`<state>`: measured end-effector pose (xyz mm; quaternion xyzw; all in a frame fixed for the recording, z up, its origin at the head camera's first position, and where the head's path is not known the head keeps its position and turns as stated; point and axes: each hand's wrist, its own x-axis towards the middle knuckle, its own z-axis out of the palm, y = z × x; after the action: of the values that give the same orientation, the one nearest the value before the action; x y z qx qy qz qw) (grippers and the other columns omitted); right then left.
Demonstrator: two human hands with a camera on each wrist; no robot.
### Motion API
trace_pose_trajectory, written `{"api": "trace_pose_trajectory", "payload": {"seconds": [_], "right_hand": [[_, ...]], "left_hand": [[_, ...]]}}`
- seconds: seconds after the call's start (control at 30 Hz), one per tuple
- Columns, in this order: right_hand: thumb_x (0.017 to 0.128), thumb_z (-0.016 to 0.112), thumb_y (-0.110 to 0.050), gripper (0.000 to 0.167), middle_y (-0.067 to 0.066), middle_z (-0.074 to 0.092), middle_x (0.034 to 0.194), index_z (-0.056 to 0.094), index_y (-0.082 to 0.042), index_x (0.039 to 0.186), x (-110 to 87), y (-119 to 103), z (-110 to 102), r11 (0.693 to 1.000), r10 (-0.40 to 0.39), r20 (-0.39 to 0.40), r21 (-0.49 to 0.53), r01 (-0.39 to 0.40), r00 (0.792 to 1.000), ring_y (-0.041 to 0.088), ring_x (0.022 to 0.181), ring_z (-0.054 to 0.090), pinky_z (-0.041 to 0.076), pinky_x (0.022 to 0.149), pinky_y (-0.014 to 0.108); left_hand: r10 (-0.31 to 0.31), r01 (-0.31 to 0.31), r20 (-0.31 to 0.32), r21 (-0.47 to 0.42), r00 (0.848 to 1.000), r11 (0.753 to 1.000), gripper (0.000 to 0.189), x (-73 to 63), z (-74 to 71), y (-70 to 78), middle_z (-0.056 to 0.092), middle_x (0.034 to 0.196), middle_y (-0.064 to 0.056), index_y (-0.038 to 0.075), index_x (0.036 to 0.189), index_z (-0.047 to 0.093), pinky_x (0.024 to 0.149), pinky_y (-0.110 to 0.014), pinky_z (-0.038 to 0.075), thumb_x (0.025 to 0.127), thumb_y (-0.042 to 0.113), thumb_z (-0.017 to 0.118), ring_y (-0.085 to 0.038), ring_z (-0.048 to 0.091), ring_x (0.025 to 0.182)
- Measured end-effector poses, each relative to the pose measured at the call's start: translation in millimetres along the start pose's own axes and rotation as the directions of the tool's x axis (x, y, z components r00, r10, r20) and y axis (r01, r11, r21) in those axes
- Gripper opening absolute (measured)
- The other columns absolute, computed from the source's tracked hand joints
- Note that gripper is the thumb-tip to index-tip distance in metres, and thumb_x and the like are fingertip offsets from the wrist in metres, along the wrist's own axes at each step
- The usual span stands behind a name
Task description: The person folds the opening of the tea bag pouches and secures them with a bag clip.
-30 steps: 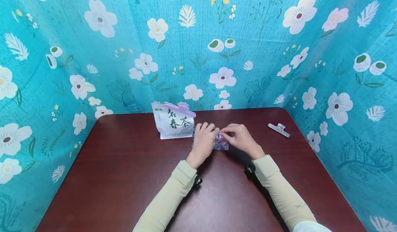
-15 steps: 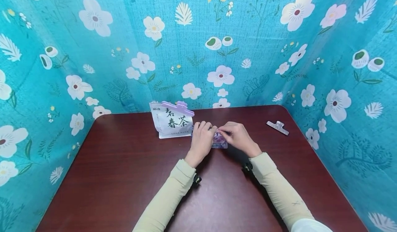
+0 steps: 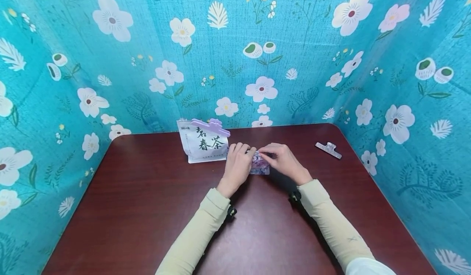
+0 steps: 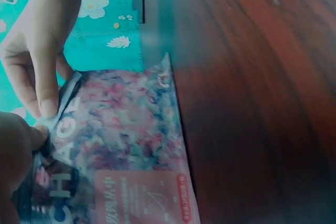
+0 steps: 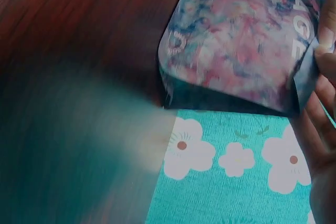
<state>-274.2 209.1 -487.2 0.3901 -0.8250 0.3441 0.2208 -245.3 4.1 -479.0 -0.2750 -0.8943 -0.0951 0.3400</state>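
A pink, blue and purple patterned pouch [image 3: 260, 168] with white lettering stands on the table between my hands. My left hand [image 3: 237, 164] grips its top edge from the left and covers that side of it in the head view. With thumb and forefinger, my right hand [image 3: 285, 160] pinches the top edge near the right corner. In the right wrist view, a dark flap of the pouch [image 5: 247, 19] is folded over at that corner. The left wrist view shows the front of the pouch [image 4: 126, 114] close up, with the thumbs near each other along its top.
Left of my hands stands a white tea bag [image 3: 202, 148] with a purple sealing clip [image 3: 211, 126] across its top. A clear sealing clip [image 3: 328, 149] lies on the table [image 3: 147, 209] at the right. A flowered turquoise curtain [image 3: 235, 62] surrounds the far and side edges.
The head view has shifted slightly. Both hands stay at the top edge of the pouch, with only small finger movements.
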Motion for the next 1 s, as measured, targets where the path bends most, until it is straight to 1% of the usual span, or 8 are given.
{"api": "trace_pose_trajectory", "payload": {"seconds": [0.1,0.2,0.4,0.57,0.7,0.83,0.93,1.0], "right_hand": [[0.085,0.078,0.005,0.026,0.007,0.076,0.098,0.078,-0.005,0.109,-1.6,0,-3,0.999,0.014,0.024,0.036,-0.015,1.000,0.017,0.085,0.069,0.057,0.067,0.034],[0.083,0.075,0.011,0.029,0.008,0.076,0.096,0.078,-0.003,0.108,-3.2,-1,-3,0.998,0.013,0.015,0.054,-0.014,1.000,0.018,0.083,0.069,0.056,0.067,0.032],[0.082,0.074,0.014,0.026,0.008,0.075,0.089,0.080,-0.002,0.101,-4.1,-3,0,1.000,-0.004,-0.041,0.011,0.004,0.999,0.015,0.075,0.067,0.053,0.061,0.028],[0.083,0.075,0.011,0.024,0.008,0.076,0.089,0.080,-0.003,0.101,-3.7,-1,1,0.999,0.028,-0.047,0.039,-0.026,0.999,0.014,0.074,0.066,0.054,0.059,0.029],[0.085,0.077,0.004,0.020,0.007,0.076,0.092,0.079,-0.005,0.103,-4.2,1,-1,0.992,0.082,-0.021,0.093,-0.080,0.996,0.015,0.080,0.070,0.060,0.066,0.030],[0.086,0.077,0.001,0.021,0.006,0.076,0.094,0.079,-0.006,0.106,-6.6,2,-7,0.984,0.123,0.040,0.124,-0.127,0.992,0.017,0.085,0.072,0.061,0.073,0.035],[0.087,0.076,0.004,0.022,0.007,0.075,0.094,0.078,-0.005,0.107,-7.2,2,-11,0.985,0.127,0.090,0.108,-0.137,0.988,0.016,0.083,0.070,0.061,0.075,0.036],[0.087,0.074,0.006,0.022,0.007,0.075,0.092,0.079,-0.005,0.105,-6.5,1,-13,0.988,0.123,0.105,0.078,-0.131,0.987,0.014,0.079,0.067,0.061,0.072,0.034]], "left_hand": [[-0.011,0.010,-0.061,-0.016,0.998,1.000,0.010,-0.6,0.9,-2.4,0.069,0.094,-0.003,0.015,0.102,0.076,0.083,-0.039,0.043,0.095,0.015,0.068,-0.023,0.060,0.089],[-0.016,0.014,-0.089,-0.027,0.996,1.000,0.008,-1.3,1.7,-3.4,0.067,0.090,-0.003,0.015,0.098,0.076,0.081,-0.040,0.042,0.096,0.017,0.068,-0.022,0.059,0.087],[-0.008,0.008,-0.065,-0.004,0.998,1.000,0.011,-1.2,1.7,-1.7,0.065,0.088,-0.001,0.017,0.098,0.076,0.082,-0.039,0.041,0.095,0.014,0.066,-0.021,0.058,0.087],[-0.007,0.008,-0.024,0.019,1.000,1.000,0.019,-0.1,-0.3,-0.9,0.066,0.092,-0.001,0.016,0.105,0.078,0.084,-0.041,0.041,0.092,0.009,0.066,-0.022,0.058,0.090],[-0.011,0.011,-0.006,0.026,1.000,1.000,0.022,1.2,-1.5,-1.6,0.066,0.094,0.001,0.018,0.107,0.078,0.084,-0.041,0.041,0.091,0.008,0.067,-0.022,0.058,0.090],[-0.010,0.011,-0.010,0.025,1.000,1.000,0.021,0.8,-0.8,-2.2,0.066,0.094,0.001,0.020,0.104,0.078,0.083,-0.040,0.041,0.092,0.008,0.066,-0.022,0.057,0.089],[-0.005,0.006,-0.030,0.022,1.000,1.000,0.020,0.0,0.2,-1.5,0.066,0.092,0.002,0.020,0.103,0.078,0.082,-0.039,0.041,0.093,0.008,0.066,-0.022,0.057,0.087],[-0.006,0.006,-0.037,0.016,0.999,1.000,0.019,-0.2,0.2,-0.4,0.066,0.091,0.002,0.020,0.102,0.078,0.082,-0.039,0.041,0.093,0.009,0.066,-0.022,0.057,0.086]]}}
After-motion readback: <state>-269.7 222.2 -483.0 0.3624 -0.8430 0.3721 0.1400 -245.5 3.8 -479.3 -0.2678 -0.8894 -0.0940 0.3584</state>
